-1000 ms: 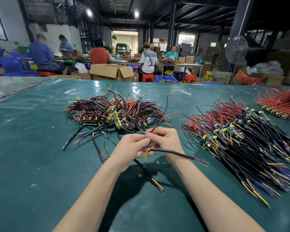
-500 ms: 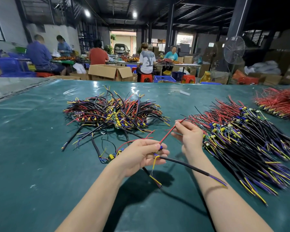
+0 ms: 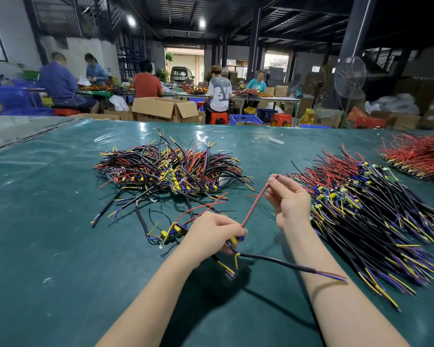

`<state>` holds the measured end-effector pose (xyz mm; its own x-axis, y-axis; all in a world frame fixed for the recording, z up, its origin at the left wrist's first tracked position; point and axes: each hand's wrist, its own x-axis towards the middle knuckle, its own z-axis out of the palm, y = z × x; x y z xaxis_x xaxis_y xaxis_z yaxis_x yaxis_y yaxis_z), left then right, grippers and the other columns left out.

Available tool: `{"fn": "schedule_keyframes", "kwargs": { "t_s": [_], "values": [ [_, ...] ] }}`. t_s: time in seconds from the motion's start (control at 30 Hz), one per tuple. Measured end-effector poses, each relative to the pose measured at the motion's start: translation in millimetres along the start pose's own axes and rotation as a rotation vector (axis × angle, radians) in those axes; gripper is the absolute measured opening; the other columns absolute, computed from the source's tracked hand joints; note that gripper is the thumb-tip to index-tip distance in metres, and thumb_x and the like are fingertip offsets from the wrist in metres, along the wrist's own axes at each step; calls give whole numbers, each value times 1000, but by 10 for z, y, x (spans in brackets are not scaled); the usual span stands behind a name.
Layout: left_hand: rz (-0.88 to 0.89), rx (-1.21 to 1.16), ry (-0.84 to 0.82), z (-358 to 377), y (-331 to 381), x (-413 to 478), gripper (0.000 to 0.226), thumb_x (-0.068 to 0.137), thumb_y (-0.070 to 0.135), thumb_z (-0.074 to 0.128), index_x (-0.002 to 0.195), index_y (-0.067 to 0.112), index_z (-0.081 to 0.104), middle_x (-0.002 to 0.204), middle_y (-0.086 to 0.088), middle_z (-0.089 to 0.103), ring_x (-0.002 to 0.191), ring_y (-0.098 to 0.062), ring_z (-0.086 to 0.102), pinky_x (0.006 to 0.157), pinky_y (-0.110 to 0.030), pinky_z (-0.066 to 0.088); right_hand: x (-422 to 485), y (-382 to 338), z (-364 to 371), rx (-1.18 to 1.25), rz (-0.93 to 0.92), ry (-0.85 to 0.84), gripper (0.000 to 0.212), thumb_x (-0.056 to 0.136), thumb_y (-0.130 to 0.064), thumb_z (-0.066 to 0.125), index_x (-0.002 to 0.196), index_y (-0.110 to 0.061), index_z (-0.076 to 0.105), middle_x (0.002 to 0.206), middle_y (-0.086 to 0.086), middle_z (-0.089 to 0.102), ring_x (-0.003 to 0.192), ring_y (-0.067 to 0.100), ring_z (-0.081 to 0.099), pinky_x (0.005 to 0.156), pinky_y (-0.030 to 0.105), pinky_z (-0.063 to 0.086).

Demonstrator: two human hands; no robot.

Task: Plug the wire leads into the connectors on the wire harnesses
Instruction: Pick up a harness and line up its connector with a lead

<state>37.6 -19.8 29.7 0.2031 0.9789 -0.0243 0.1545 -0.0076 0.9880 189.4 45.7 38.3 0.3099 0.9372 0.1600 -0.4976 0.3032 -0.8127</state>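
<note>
The green table [image 3: 48, 221] carries a big stack of harnesses [image 3: 376, 221] just beside the right hand [image 3: 290, 200]. A tangled heap [image 3: 171, 171] lies behind both hands, and a pile of red wires [image 3: 421, 156] at the far right. The left hand [image 3: 211, 234] grips a connector [image 3: 236, 239] above the table, its black cable [image 3: 281, 262] crossing in front of the right forearm, and the right hand pinches the upper end of the red wire lead [image 3: 254, 209], which runs down to that connector.

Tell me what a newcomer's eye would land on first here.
First, the two hands at centre: the left hand holds a yellow-and-blue connector while the right hand pinches a red wire running straight between them. Next, the tangled heap of harnesses behind them on the green table, and a larger fanned pile to the right.
</note>
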Motion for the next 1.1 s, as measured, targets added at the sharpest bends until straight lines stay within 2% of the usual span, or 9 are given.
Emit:
{"fn": "schedule_keyframes", "kwargs": {
  "t_s": [0.13,0.27,0.33,0.47,0.53,0.67,0.9,1.0,1.1],
  "values": [
    [-21,-87,-110,-46,43,-30,27,85,6,59,63,17,72,56,6,63,49,-5,57,45,-15,44,6,-13,-22,68,31,58,21,87,0,57,70,-12,58,43,-6,59,38,1,54,42,13,48],
    [-3,-225,-3,-97,29,6,23,87,7,59,68,12,70,59,1,66,50,-4,59,46,-15,46,-23,34,18,73,210,20,27,94,-21,50,72,-9,58,43,-3,59,36,3,54,40,13,47],
    [11,-287,76,-115,8,36,20,87,9,60,69,10,69,60,-1,68,50,-5,61,46,-15,47,-83,63,66,-48,322,-116,31,93,-25,50,71,-5,59,43,-3,57,36,4,52,40,14,46],
    [58,-310,123,-156,-9,52,21,86,8,62,67,12,70,64,-2,71,52,-7,65,50,-15,50,-251,128,177,-312,447,-566,18,89,-6,53,73,-3,62,50,0,60,41,7,54,44,16,46],
    [64,-292,118,-165,-14,49,24,86,9,62,65,15,72,65,-1,72,54,-9,66,51,-16,51,-285,178,220,-366,414,-618,18,86,-1,55,71,-3,63,55,3,62,47,12,54,51,21,45],
    [4,-276,36,-218,3,29,21,85,8,61,66,9,68,61,-3,68,53,-11,65,51,-16,51,-232,157,227,-369,263,-478,22,83,6,58,62,-3,59,44,-3,54,40,7,45,42,15,38],
    [-52,-93,-389,-207,55,-95,25,86,1,56,67,14,67,61,2,68,48,-2,58,48,-14,48,78,7,-122,-137,159,83,22,86,3,58,67,-7,57,35,-7,52,30,-2,44,35,10,40],
    [128,-162,-112,-227,70,-37,27,85,0,58,67,18,68,66,7,70,59,1,61,48,-12,45,80,-56,-162,-157,242,85,30,93,-18,53,65,-7,56,36,-5,52,29,0,44,34,11,39],
    [297,-197,240,-269,37,53,22,83,2,63,72,21,64,61,15,69,57,8,59,51,-7,43,-88,-86,33,-497,429,-350,43,90,-36,52,59,-7,57,43,2,55,32,7,48,36,13,40]
  ]
}}
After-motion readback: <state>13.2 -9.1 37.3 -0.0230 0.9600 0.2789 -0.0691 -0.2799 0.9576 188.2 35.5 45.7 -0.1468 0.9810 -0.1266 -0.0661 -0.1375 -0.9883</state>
